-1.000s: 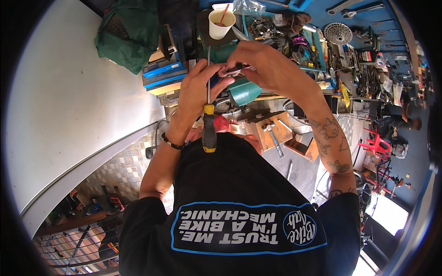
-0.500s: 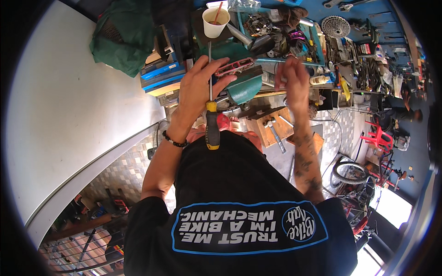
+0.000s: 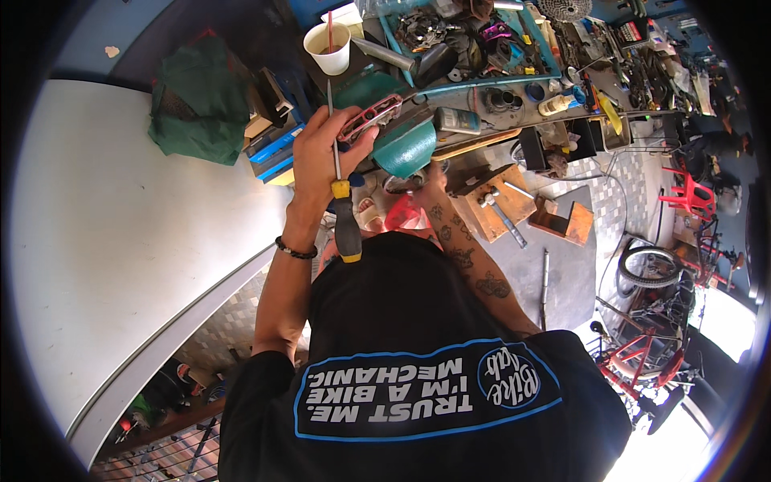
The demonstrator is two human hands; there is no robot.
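Cluttered workbench [image 3: 482, 100], tools everywhere. Left hand [image 3: 321, 157] grips a red pedal [image 3: 369, 118] plus a yellow-black screwdriver [image 3: 344, 221], fingers closed around both. Right hand [image 3: 430, 178] is low behind the teal vise [image 3: 405, 145], fingers hidden. Likely mid-adjustment; next needs the right hand taking the driver.

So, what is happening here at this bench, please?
A person stands at a cluttered workbench. The left hand grips a pink bicycle pedal together with a screwdriver, whose yellow and black handle points down toward the person. The right hand is lowered near the bench edge, below a teal vise, and is mostly hidden; what it holds cannot be told. A paper cup stands further back.
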